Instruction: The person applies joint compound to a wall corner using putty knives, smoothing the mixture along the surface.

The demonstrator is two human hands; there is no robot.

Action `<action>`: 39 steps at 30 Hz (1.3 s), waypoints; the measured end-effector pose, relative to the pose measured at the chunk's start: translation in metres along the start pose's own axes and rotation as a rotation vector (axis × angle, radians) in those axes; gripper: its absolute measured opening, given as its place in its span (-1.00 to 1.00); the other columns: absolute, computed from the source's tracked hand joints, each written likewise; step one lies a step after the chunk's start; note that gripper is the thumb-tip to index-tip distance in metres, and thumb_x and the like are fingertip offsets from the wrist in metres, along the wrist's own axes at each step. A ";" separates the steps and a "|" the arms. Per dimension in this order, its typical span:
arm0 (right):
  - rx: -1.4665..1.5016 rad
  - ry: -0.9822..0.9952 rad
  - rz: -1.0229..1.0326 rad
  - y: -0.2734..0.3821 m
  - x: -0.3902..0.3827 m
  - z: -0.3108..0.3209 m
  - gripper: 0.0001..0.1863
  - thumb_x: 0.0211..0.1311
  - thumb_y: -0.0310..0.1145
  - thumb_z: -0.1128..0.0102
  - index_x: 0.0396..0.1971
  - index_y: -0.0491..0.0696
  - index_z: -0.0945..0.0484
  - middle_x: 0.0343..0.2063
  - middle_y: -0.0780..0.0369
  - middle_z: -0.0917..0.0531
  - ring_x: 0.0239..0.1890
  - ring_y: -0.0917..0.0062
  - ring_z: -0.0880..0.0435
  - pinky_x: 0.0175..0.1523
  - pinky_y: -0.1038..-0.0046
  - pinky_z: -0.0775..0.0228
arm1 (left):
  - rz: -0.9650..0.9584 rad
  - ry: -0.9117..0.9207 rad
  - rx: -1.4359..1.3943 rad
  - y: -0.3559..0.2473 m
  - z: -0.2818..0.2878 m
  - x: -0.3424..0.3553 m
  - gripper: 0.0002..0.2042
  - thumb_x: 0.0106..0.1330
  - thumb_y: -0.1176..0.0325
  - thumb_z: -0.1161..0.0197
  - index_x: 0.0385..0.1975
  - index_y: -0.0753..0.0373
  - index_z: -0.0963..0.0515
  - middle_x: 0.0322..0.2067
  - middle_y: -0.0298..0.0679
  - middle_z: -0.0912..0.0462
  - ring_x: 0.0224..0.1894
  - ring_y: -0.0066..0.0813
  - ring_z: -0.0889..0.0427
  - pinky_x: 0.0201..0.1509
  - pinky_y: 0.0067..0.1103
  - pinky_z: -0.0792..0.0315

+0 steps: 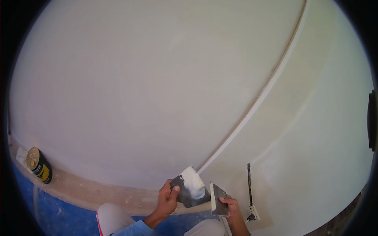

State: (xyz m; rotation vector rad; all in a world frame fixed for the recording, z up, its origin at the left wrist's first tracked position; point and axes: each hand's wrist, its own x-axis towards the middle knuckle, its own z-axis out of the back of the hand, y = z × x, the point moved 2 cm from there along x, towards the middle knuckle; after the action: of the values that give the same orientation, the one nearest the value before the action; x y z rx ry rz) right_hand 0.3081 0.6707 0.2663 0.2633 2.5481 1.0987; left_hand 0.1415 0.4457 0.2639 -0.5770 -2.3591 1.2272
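My left hand (pixel 167 200) is closed on a dark flat plate (pixel 188 200), thumb on top. A thick heap of white filler paste (pixel 193 180) covers its upper part. Just right of it, my right hand (pixel 233 209) grips a dark flat spreader blade (pixel 221 200) between thumb and fingers. White paste coats that blade's left edge. The two tools are close together, their near edges almost meeting, in front of the wall's lower part. How each tool is shaped underneath the fingers is hidden.
A pale wall (pixel 118 98) fills the view, with a narrow raised trim strip (pixel 252 110) running down to the hands. At right are a dark vertical slot (pixel 249 183) and a socket with a plug (pixel 252 214). A can (pixel 39 165) stands at left by blue floor covering (pixel 71 208).
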 end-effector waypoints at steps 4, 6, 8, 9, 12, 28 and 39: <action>-0.086 -0.177 0.344 0.041 -0.028 -0.028 -0.65 0.13 -0.58 -0.19 -0.05 -0.34 -0.52 -0.18 0.03 -0.68 -0.16 0.26 -0.72 0.01 0.24 -0.60 | 0.062 0.186 -0.126 -0.011 0.033 -0.006 -0.65 0.43 0.20 -0.13 0.00 0.38 -0.39 -0.27 -0.29 -0.55 -0.35 -0.62 -0.51 -0.31 -0.59 -0.51; -0.264 -0.270 0.643 0.086 -0.047 -0.061 -0.64 0.14 -0.54 -0.21 -0.03 -0.30 -0.52 -0.16 0.09 -0.67 -0.12 0.31 -0.69 0.07 0.25 -0.54 | 0.081 0.260 -0.231 -0.017 0.051 0.002 -0.59 0.39 0.17 -0.18 0.02 0.39 -0.39 -0.22 -0.23 -0.57 -0.30 -0.54 -0.56 -0.23 -0.51 -0.55; -0.505 -0.403 0.890 0.132 -0.051 -0.081 -0.67 0.17 -0.49 -0.23 -0.06 -0.26 -0.54 -0.19 0.18 -0.67 -0.15 0.43 -0.66 0.04 0.34 -0.49 | 0.122 0.248 -0.295 -0.034 0.068 0.012 -0.58 0.39 0.18 -0.18 0.06 0.40 -0.38 -0.17 -0.15 -0.59 -0.19 -0.41 -0.62 -0.12 -0.40 -0.58; -0.655 -0.501 1.006 0.155 -0.048 -0.089 -0.70 0.19 -0.45 -0.23 -0.10 -0.25 -0.56 -0.22 0.23 -0.67 -0.19 0.51 -0.64 -0.02 0.41 -0.48 | 0.148 0.232 -0.309 -0.044 0.076 0.017 -0.62 0.39 0.23 -0.16 0.03 0.41 -0.38 -0.16 -0.13 -0.59 -0.15 -0.36 -0.62 -0.09 -0.35 -0.58; -1.067 -0.678 1.270 0.237 -0.056 -0.105 -0.78 0.33 -0.32 -0.14 -0.42 -0.17 -0.55 -0.53 0.46 -0.45 -0.52 0.77 -0.31 -0.44 0.56 -0.17 | 0.137 0.167 -0.310 -0.062 0.065 0.012 -0.71 0.38 0.35 -0.11 -0.03 0.43 -0.39 -0.14 -0.08 -0.60 -0.06 -0.22 -0.63 -0.01 -0.23 -0.58; -1.249 -0.940 1.433 0.373 -0.044 -0.142 -0.78 0.18 -0.45 -0.05 -0.60 -0.26 -0.42 -0.74 0.30 -0.42 -0.62 0.61 -0.36 -0.46 0.40 -0.23 | 0.163 0.212 -0.096 -0.038 0.086 0.024 -0.71 0.39 0.31 -0.11 0.00 0.35 -0.46 -0.27 -0.25 -0.61 -0.26 -0.47 -0.62 -0.25 -0.51 -0.53; -1.315 -1.204 1.616 0.400 -0.015 -0.107 -0.75 0.07 -0.37 -0.09 -0.53 -0.31 -0.52 -0.63 -0.01 -0.59 -0.55 0.12 -0.56 -0.28 0.16 -0.38 | 0.155 0.229 -0.039 -0.050 0.074 0.022 -0.66 0.42 0.28 -0.11 0.10 0.32 -0.45 -0.25 -0.35 -0.62 -0.29 -0.59 -0.61 -0.24 -0.67 -0.50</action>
State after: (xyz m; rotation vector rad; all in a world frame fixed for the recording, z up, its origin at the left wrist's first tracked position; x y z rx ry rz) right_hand 0.2925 0.8679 0.6308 1.8393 -0.0401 1.7767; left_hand 0.0756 0.3824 0.2706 -0.8792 -2.1837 1.1148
